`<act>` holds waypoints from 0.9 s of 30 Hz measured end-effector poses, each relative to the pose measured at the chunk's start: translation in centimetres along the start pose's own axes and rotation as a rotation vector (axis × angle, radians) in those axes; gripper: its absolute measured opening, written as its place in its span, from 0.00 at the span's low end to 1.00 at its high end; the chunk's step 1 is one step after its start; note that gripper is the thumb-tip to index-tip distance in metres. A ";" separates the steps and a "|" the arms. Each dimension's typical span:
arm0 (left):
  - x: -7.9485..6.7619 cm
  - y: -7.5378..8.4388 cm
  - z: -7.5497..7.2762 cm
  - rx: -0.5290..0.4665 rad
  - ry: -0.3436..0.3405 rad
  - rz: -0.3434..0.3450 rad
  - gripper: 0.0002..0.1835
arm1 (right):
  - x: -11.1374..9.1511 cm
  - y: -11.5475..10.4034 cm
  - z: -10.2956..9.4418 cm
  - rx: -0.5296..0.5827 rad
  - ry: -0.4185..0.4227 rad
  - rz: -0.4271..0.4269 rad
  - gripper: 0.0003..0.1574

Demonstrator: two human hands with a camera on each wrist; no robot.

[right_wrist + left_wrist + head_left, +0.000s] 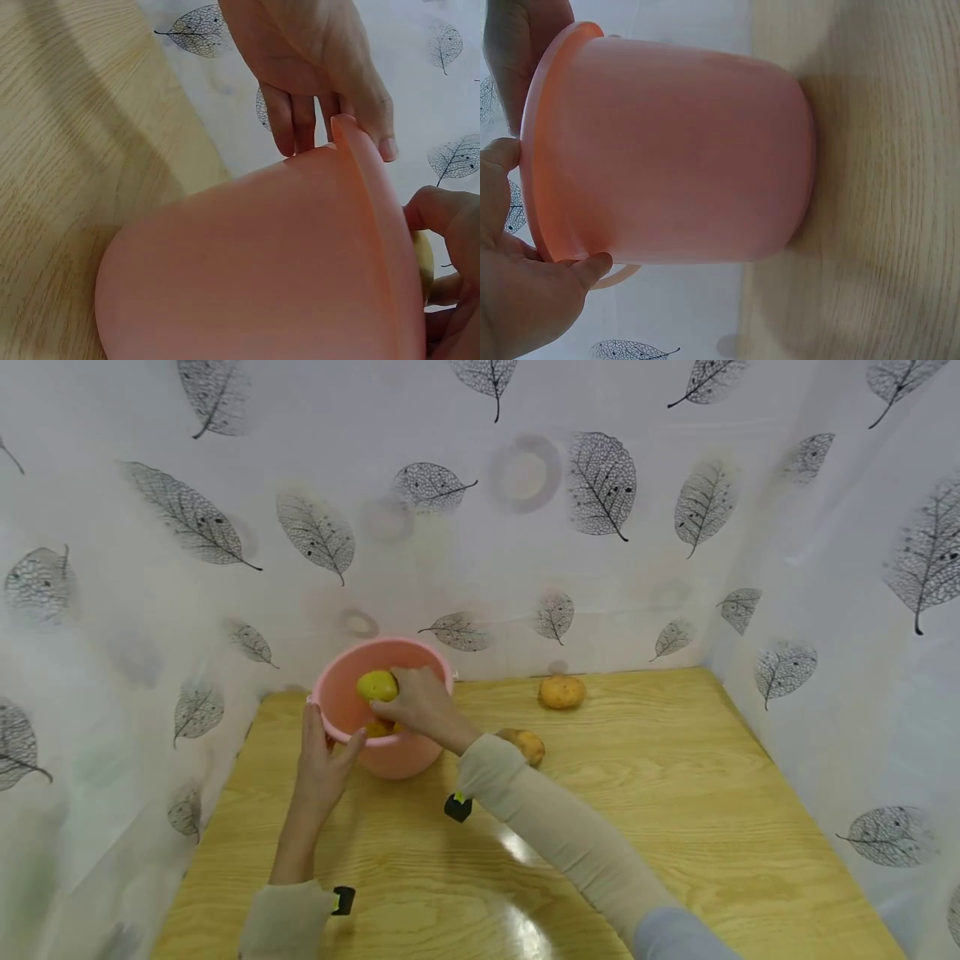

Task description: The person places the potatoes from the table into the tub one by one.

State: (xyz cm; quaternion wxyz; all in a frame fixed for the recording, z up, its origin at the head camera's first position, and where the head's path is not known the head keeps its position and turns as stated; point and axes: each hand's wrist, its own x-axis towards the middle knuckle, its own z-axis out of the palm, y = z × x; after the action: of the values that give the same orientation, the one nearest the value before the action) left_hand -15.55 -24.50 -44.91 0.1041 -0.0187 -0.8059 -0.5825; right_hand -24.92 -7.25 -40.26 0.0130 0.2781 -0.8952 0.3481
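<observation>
A pink bucket [397, 760] stands on the wooden table. My left hand [324, 770] grips its rim at the near left side; in the left wrist view the left hand [525, 292] has thumb and fingers on either side of the rim. My right hand [422, 697] holds a yellow potato [377, 686] at the bucket's mouth. More potatoes [377, 727] lie inside, partly hidden by the rim and the right hand. In the right wrist view the held potato [424, 259] shows just beyond the rim, beside the right hand [457, 262].
Right of the bucket, one potato [522, 745] lies partly behind the right sleeve, and another potato [562, 692] is near the table's back edge. A white leaf-patterned curtain [517, 560] surrounds the wooden table [675, 777] at the back and sides.
</observation>
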 end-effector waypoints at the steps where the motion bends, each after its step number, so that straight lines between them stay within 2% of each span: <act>1: -0.1 0.2 0.0 0.000 0.000 -0.005 0.53 | 0.1 0.1 0.1 -0.013 0.007 -0.003 0.11; 6: -0.1 0.4 0.1 0.009 0.013 0.009 0.53 | 0.2 0.0 0.4 -0.093 0.016 -0.005 0.13; 8: 0.1 -0.6 0.1 0.023 0.021 0.012 0.53 | 0.2 -0.1 0.5 -0.100 0.003 0.003 0.17; 12: 0.1 -0.8 0.1 0.033 0.024 0.017 0.53 | 0.1 0.1 0.6 -0.108 0.008 0.003 0.21; 21: 0.2 -0.7 0.1 0.043 0.008 0.001 0.54 | 0.1 0.6 0.7 -0.080 0.042 -0.047 0.19; 27: 0.2 -0.7 0.2 0.017 0.016 -0.008 0.54 | -0.3 0.9 0.2 0.008 0.088 -0.131 0.19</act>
State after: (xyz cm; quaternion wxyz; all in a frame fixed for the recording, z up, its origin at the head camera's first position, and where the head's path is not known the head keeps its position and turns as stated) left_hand -15.90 -24.57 -45.60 0.1082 -0.0099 -0.8101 -0.5761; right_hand -25.09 -6.65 -41.05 0.0738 0.3206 -0.8722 0.3620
